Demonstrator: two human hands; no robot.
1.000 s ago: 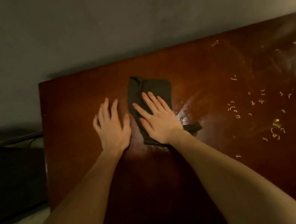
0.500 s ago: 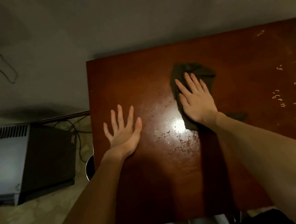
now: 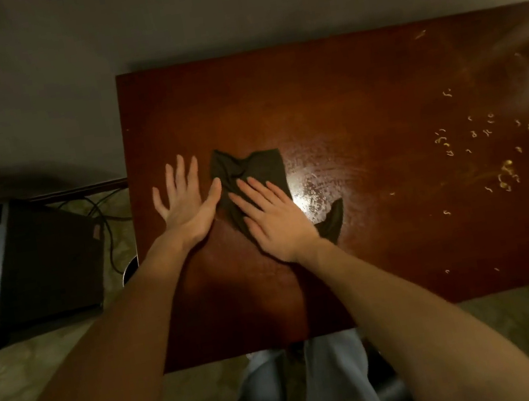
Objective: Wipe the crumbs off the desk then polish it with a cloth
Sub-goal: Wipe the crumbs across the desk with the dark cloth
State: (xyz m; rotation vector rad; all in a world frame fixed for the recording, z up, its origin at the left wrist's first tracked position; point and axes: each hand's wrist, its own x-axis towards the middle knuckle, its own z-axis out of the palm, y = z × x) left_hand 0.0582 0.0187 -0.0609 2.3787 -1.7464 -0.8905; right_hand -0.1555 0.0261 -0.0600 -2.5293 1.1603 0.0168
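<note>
A dark cloth (image 3: 251, 167) lies crumpled on the glossy red-brown desk (image 3: 342, 90), left of its middle. My right hand (image 3: 272, 216) presses flat on the cloth with straight fingers, covering its lower part; one corner sticks out to the right of my wrist. My left hand (image 3: 187, 205) rests flat on the bare wood just left of the cloth, its thumb touching the cloth's edge. Several small yellow crumbs (image 3: 489, 143) are scattered on the desk's right side. Fine wet specks (image 3: 310, 193) glint beside the cloth.
A grey and black box-like appliance (image 3: 24, 266) stands on the floor left of the desk, with cables (image 3: 101, 208) beside it. The wall runs behind the desk. My legs (image 3: 319, 382) show below the desk's near edge. A bright light glare sits at the far right.
My right hand has slid the cloth left and toward me, up to my left hand, which stays flat on the wood. The view has shifted.
</note>
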